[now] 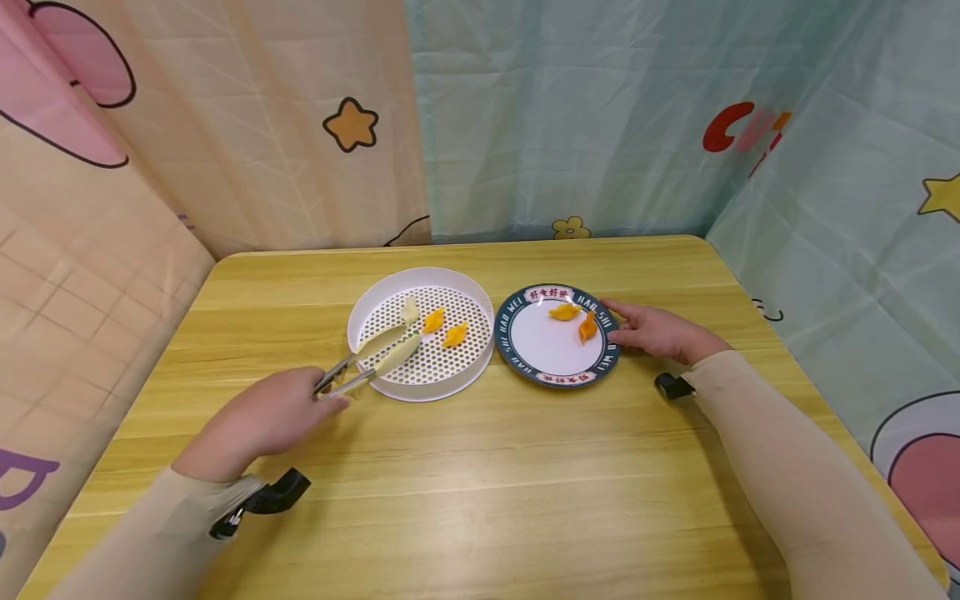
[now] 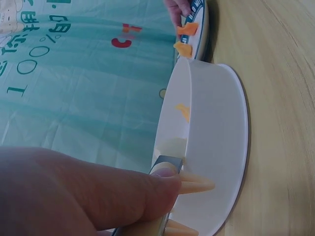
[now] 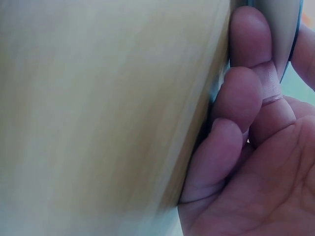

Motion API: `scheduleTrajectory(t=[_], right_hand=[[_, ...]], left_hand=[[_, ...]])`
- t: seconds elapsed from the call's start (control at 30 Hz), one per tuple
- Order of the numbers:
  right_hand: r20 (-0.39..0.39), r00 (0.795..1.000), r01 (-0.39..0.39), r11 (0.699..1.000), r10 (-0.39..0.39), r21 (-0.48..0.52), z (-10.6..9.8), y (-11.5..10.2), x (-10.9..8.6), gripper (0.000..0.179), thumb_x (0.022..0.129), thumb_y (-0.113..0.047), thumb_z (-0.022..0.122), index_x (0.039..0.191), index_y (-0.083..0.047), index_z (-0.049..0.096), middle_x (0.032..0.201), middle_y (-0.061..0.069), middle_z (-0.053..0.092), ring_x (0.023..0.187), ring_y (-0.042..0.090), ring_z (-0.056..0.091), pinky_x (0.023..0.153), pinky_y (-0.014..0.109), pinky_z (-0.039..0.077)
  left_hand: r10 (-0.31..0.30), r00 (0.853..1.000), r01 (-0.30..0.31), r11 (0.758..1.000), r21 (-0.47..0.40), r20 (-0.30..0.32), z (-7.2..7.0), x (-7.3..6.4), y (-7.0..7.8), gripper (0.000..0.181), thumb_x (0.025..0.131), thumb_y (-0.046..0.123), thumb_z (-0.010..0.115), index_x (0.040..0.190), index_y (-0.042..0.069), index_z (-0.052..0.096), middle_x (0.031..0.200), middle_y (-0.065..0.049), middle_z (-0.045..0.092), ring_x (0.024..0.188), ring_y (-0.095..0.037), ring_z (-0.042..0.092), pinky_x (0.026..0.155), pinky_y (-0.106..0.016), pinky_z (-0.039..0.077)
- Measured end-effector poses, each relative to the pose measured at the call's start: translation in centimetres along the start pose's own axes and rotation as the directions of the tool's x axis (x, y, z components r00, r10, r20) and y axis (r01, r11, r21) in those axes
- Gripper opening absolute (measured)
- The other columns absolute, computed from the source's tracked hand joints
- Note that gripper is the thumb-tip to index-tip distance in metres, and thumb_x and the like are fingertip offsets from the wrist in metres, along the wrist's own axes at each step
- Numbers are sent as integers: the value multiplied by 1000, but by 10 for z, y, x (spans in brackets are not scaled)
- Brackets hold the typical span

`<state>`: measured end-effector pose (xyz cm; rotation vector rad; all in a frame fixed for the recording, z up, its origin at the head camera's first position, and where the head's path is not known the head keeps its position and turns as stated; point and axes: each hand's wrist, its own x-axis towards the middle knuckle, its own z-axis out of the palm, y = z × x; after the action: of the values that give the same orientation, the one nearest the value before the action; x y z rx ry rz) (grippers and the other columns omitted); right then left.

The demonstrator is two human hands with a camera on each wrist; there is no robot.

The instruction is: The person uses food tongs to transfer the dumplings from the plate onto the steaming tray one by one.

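My left hand [image 1: 281, 412] grips metal tongs [image 1: 397, 356] with cream-coloured tips. The tips stand apart, inside a white round basket [image 1: 472, 367] with a perforated floor. Just beyond them lies a cream dumpling-shaped piece [image 1: 410, 310]; beside it are two yellow-orange ones, a nearer dumpling [image 1: 455, 335] and a farther dumpling [image 1: 433, 320]. In the left wrist view, my thumb [image 2: 147, 191] presses on the tongs. My right hand [image 1: 663, 332] pinches the right rim of a blue-edged plate [image 1: 551, 343], its thumb on top. On the plate lie a yellow dumpling [image 1: 565, 312] and an orange dumpling [image 1: 588, 327].
Basket and plate stand side by side on a wood-grain table [image 1: 480, 492], almost touching. Printed curtains [image 1: 570, 125] hang behind the table and along both sides. Each wrist wears a small black camera, such as the left wrist camera [image 1: 277, 492].
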<state>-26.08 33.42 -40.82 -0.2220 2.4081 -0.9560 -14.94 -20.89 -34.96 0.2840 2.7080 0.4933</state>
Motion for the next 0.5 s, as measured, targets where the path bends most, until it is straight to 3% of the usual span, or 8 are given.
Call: scheduleTrajectory(t=[0.37, 0.5], right_hand=[[-7, 1000, -15, 1000, 15, -7, 0, -2, -2, 80, 109, -30, 59, 170, -18, 10, 80, 2, 47, 79, 24, 47, 73, 32, 39], [-6, 1000, -15, 1000, 15, -13, 0, -3, -3, 80, 109, -30, 60, 170, -17, 10, 81, 2, 50, 83, 23, 49, 79, 34, 40]], left_hand=[[-17, 1000, 16, 999, -33, -16, -3, -2, 0, 42, 103, 49, 62, 97, 8, 57, 72, -2, 47, 61, -18, 46, 55, -34, 38], [4, 999, -7, 998, -69, -46, -5, -3, 8, 41, 103, 49, 62, 103, 9, 58, 73, -1, 47, 60, -17, 44, 54, -33, 38]])
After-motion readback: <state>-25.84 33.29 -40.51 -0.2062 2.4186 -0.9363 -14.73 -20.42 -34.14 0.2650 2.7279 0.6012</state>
